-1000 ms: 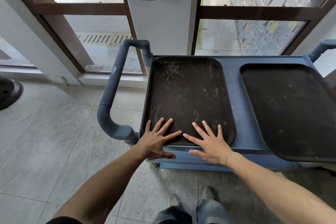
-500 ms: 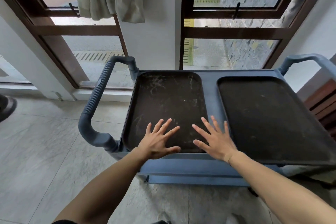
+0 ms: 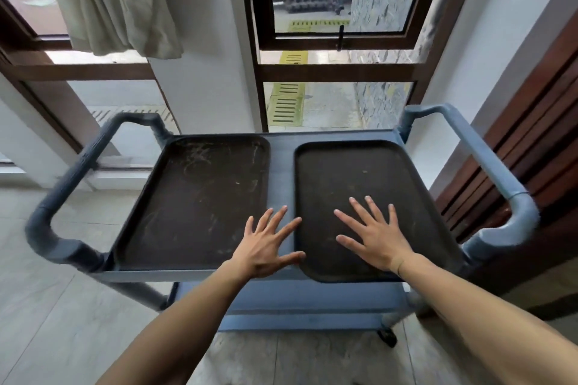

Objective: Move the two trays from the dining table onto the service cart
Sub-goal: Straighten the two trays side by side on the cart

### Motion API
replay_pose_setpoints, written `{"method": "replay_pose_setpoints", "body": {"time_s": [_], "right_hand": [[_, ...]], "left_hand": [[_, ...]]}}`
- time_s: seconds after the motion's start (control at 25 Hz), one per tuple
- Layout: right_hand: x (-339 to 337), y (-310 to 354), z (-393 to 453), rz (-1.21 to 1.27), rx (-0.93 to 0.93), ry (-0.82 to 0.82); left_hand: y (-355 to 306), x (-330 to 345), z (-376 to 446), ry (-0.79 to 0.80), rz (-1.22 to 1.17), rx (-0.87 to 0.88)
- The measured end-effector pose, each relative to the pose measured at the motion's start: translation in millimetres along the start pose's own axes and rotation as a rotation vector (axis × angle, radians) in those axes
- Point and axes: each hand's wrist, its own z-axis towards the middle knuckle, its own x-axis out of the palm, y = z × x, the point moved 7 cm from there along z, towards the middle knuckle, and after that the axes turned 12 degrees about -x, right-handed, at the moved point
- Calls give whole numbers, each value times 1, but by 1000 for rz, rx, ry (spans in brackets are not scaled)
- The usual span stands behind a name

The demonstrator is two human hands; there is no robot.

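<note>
Two dark brown trays lie side by side on the top shelf of a blue service cart (image 3: 281, 147). The left tray (image 3: 194, 197) is scratched; the right tray (image 3: 359, 178) overhangs the cart's front edge slightly. My left hand (image 3: 266, 244) hovers with fingers spread over the strip between the trays, near the front edge. My right hand (image 3: 375, 234) is spread flat over the near part of the right tray. Neither hand holds anything.
The cart has a blue handle at each end, left (image 3: 59, 203) and right (image 3: 500, 184). Behind it are brown-framed windows (image 3: 337, 69) and a white wall with a curtain (image 3: 115, 3). A wooden slatted panel (image 3: 531, 134) stands at the right. Grey tiled floor lies around.
Both hands have shifted right, from the left tray's front edge toward the right tray. The view has risen and swung right, bringing the whole cart into sight.
</note>
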Motion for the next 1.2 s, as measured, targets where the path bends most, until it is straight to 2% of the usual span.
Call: {"method": "replay_pose_setpoints", "body": {"time_s": [0.2,0.4,0.72,1.2], "right_hand": [[12,-63,-42,23,3,28],[28,-94,-67,62,26,43],[55,-88,-81,77,-36,104],[55,-88,-81,48,-43,113]], "left_hand": [[-60,11,7,-7,24,-28],[-88,19,5,35,82,-30],[-100,40,-7,47,101,-3],[-103,41,-3,-6,153,21]]}}
